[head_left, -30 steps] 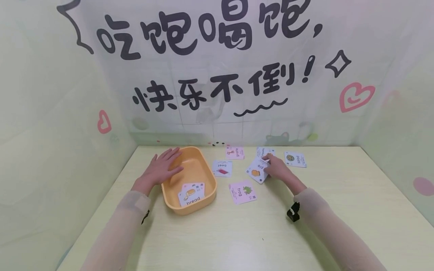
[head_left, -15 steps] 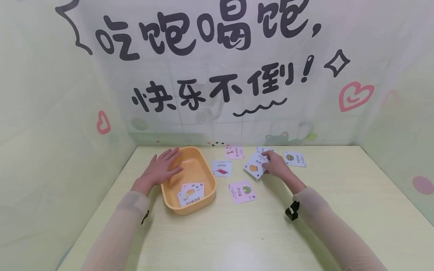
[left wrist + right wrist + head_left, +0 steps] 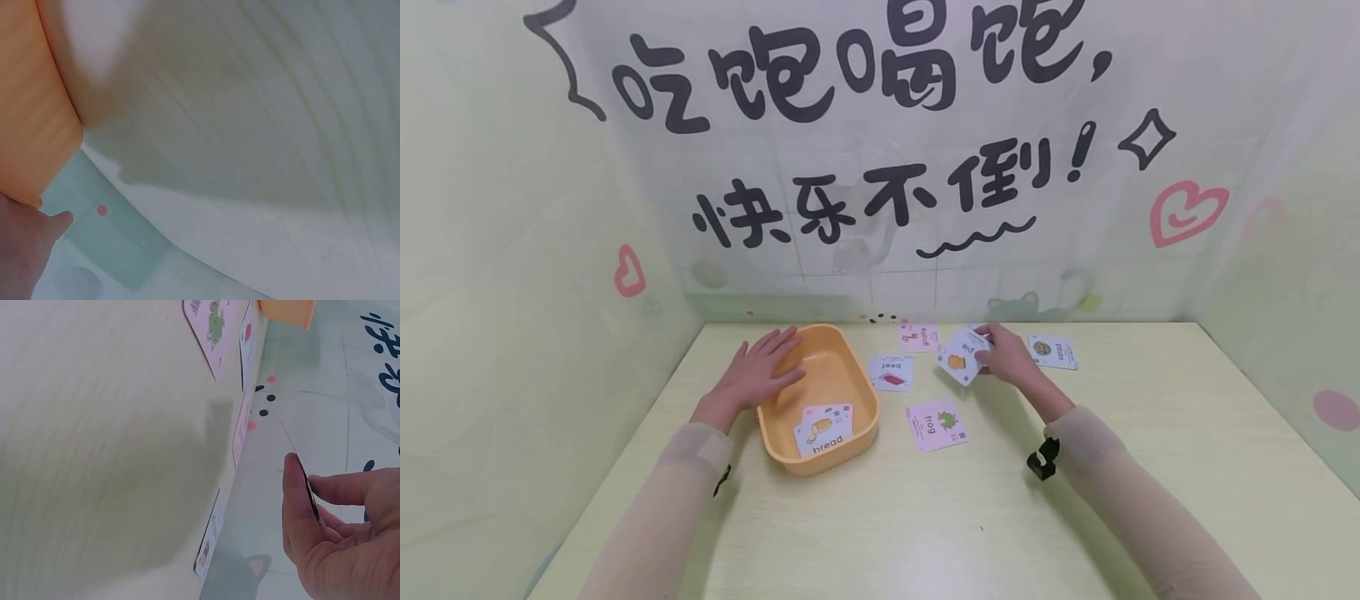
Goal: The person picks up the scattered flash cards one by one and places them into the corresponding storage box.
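White squarish "pie" card with orange-brown picture: raised in the air, tilted. Smooth orange tray, rounded-rectangular: open side up, left of card.

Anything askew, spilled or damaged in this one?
No spill or damage shows. The beef card lies upside down to the wearer, the frog card sideways: a haphazard layout. The pie card tilts, but the right hand holds it. A dark speck marks the table, too small to identify.
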Tool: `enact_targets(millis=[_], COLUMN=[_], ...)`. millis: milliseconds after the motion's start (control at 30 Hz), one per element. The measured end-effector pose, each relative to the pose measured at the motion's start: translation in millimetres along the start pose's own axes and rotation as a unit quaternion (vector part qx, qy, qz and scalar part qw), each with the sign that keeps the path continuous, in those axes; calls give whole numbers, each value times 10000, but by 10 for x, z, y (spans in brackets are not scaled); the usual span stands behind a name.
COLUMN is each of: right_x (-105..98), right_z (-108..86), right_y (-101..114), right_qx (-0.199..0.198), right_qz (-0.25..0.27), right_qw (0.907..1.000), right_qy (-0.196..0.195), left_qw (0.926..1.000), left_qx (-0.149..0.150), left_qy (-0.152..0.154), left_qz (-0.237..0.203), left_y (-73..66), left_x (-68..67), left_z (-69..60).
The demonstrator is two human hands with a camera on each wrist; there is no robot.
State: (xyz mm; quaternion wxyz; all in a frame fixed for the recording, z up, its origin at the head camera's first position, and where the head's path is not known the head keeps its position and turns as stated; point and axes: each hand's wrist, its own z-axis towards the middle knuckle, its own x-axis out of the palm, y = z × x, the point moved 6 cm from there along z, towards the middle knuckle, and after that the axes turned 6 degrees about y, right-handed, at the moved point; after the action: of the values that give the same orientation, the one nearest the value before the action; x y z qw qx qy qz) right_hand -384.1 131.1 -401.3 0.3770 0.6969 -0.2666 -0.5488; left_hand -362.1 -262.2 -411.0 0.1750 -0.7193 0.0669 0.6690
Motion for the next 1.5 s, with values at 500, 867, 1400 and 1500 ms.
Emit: enact_targets(millis=[500,867,1400,1500], right_x=[-8,27,100,122], right_z=[29,6,-6,-11], right_y=[224,370,549,595], right_qx=[-142,-398,-480,-480], right_qz=[199,437,777,802], right_qw=[9997,9980,9955,9954], right_qy=[-60,-216,-235,-216], left_qw=[10000,10000,10000,10000], left_qx=[13,-9,-18,-25], left_qy=[1,-4,-40,-40], left_qz=[31,-15,-23,-22], left_y=[26,14,16,9], left_x=[26,14,20,14], left_z=[24,11,1,-2])
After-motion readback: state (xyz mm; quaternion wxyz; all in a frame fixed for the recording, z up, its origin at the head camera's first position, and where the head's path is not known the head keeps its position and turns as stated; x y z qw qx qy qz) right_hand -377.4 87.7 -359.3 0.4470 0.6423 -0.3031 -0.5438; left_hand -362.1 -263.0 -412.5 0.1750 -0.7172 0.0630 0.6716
